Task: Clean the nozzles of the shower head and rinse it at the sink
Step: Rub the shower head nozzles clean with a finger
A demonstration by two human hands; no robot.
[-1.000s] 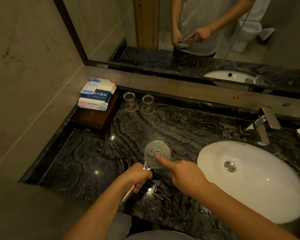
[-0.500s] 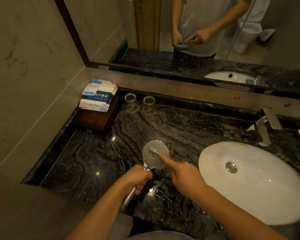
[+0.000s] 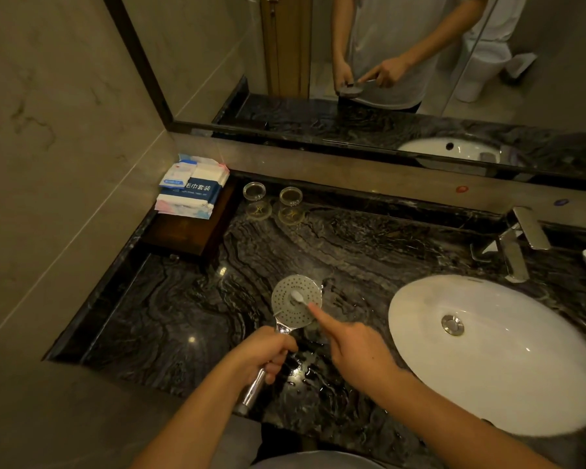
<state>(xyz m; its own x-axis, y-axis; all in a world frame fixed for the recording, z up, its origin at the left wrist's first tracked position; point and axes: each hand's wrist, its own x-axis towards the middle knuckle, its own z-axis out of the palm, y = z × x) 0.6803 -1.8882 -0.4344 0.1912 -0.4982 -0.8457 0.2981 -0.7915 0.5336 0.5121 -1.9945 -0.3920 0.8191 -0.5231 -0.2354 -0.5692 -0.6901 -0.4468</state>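
Hands: left (image 3: 268, 350) gripping shower head (image 3: 296, 301), right (image 3: 356, 350) brushing nozzles, sink (image 3: 521, 384) beside

shower head (image 3: 296, 301): shiny chrome metal, matt dotted face | tabletop (image 3: 190, 309): glossy black veined marble | sink (image 3: 508, 374): smooth glossy white ceramic | tap (image 3: 518, 245): polished metal | tray (image 3: 190, 231): dark wood

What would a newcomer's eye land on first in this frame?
Probably the round shower head, held face-up over the dark marble counter by the left hand on its chrome handle, while the right hand works a small white-tipped tool on the nozzles. Next, the bright white sink at right.
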